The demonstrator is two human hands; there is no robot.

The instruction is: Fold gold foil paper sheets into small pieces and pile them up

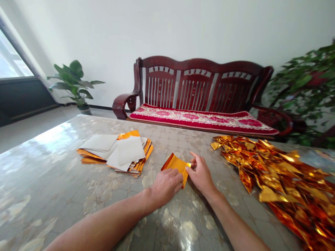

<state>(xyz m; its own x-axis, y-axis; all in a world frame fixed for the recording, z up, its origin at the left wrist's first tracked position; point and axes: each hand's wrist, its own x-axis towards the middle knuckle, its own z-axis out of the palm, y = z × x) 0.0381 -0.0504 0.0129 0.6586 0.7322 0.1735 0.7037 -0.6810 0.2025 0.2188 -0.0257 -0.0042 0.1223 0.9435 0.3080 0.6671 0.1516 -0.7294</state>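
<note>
A folded sheet of gold foil paper (175, 163) lies on the marble-patterned table (78, 195) in front of me. My left hand (165, 185) presses down on its near edge with fingers curled over it. My right hand (200, 173) pinches the sheet's right edge between thumb and fingers. To the left sits a stack of flat gold sheets (117, 152), some turned white side up. To the right spreads a heap of folded gold foil pieces (277, 177).
A dark red wooden bench (199, 87) with a red patterned cushion stands behind the table. A potted plant (73, 83) is at the back left by a window, and a leafy plant (309, 94) is at the right.
</note>
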